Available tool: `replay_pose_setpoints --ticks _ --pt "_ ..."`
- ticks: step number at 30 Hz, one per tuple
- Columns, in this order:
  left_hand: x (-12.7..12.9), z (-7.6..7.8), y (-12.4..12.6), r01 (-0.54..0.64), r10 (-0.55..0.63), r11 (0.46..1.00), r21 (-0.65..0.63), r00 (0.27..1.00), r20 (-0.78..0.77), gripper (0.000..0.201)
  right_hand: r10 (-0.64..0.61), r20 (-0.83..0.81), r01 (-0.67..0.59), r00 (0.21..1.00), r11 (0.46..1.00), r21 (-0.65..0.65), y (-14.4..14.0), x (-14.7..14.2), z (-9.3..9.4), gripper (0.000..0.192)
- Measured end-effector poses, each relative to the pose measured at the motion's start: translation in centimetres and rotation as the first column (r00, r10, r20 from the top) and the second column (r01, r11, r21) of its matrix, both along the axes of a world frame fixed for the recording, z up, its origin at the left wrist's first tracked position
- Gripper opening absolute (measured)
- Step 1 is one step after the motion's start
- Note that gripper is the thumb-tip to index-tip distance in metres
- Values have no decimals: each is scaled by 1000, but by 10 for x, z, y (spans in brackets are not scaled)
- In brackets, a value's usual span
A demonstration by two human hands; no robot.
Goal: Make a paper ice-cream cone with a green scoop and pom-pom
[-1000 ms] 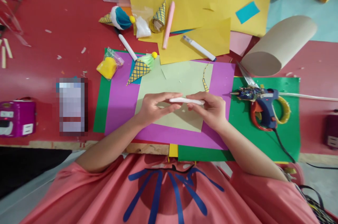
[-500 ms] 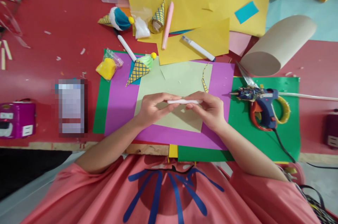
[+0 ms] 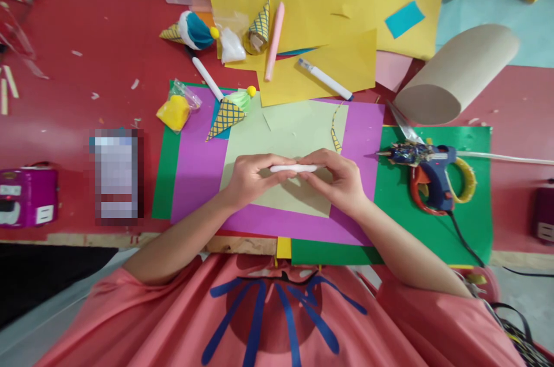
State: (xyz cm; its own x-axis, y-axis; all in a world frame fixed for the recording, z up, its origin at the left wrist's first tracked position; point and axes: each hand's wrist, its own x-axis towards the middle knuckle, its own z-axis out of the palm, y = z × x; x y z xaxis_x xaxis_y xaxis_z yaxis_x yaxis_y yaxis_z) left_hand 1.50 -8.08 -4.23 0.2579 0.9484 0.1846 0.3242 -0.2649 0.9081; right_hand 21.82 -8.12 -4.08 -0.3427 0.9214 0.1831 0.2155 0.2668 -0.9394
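Note:
A short roll of white clay (image 3: 293, 168) is stretched crosswise between my two hands, above the pale green sheet (image 3: 298, 130). My left hand (image 3: 253, 179) pinches its left part between thumb and fingers. On the right part, my right hand (image 3: 340, 179) has a similar pinch, the fingertips of both hands nearly meeting behind the roll. Just beyond my left hand lies a small paper ice-cream cone (image 3: 227, 116) with a pale green top and a yellow ball. A thin curved patterned strip (image 3: 334, 130) lies beyond my right hand.
A blue glue gun (image 3: 433, 165) rests at the right, near a roll of yellow tape (image 3: 465, 179). Behind it lies a cardboard tube (image 3: 467, 70). Bagged yellow clay (image 3: 174, 114), a white marker (image 3: 326, 79), a pink stick (image 3: 274, 41) and another cone (image 3: 190, 31) lie farther back.
My right hand has moved slightly left, closer to my left hand. The white clay looks shorter and rounder at its ends and sits a little farther left.

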Motion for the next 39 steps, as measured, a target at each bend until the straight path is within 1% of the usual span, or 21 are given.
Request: replay_pose_setpoints --ticks 2,5,8,10,14,17,19,21,22,26,30,31,33,34,35,36,39 --pt "0 0 0 6 -5 1000 -9 1000 12 21 -2 -7 2 1000 1000 26 1 0 1 11" --pt "1 1 0 44 -41 997 -59 998 40 26 10 -18 -9 1000 997 71 1 0 0 8" --pt "1 2 1 57 -54 995 -76 998 44 27 27 8 -27 1000 996 88 0 0 -1 9" --pt "1 2 1 50 -48 997 -51 998 35 25 14 24 -16 1000 997 69 0 0 -1 12" --pt "2 0 0 16 -17 1000 15 999 36 19 -10 11 11 1000 1000 -20 0 0 0 24" --pt "1 -2 -1 -11 10 1000 13 1000 25 17 -27 -2 27 1000 996 -83 2 -1 1 18" --pt "0 -2 -1 5 -4 999 -40 1000 25 25 -57 17 59 998 993 -107 2 0 1 14" --pt "-1 -2 -1 35 -32 995 -91 999 37 34 -78 19 79 997 990 -115 1 0 2 13" --pt "-1 -1 0 47 -43 994 -101 998 43 34 -75 11 76 997 990 -116 0 0 2 13" --pt "0 0 0 44 -41 997 -68 998 45 18 -52 -11 50 999 994 -100 -2 1 1 13" --pt "1 0 -1 22 -18 998 -61 998 52 16 -74 -21 73 997 995 -65 -5 1 -2 11" --pt "1 -1 -1 5 -2 998 -58 999 54 16 -81 -35 78 996 994 -73 -5 1 -3 13" --pt "0 -2 -1 -35 39 998 -59 997 60 14 -76 -86 64 993 989 -136 -5 0 -4 30" --pt "0 -3 -1 -54 57 997 -61 996 61 13 -77 -117 54 990 981 -187 -5 0 -5 40" --pt "-1 -4 -1 -66 70 996 -62 996 60 13 -85 -145 49 986 969 -241 -4 -1 -5 46" --pt "-1 -4 -1 -73 76 995 -62 996 55 13 -102 -165 50 981 956 -290 -4 -1 -5 45" --pt "-1 -6 -1 -72 76 994 -78 996 52 17 -180 -176 105 968 923 -369 -1 -2 -3 24"
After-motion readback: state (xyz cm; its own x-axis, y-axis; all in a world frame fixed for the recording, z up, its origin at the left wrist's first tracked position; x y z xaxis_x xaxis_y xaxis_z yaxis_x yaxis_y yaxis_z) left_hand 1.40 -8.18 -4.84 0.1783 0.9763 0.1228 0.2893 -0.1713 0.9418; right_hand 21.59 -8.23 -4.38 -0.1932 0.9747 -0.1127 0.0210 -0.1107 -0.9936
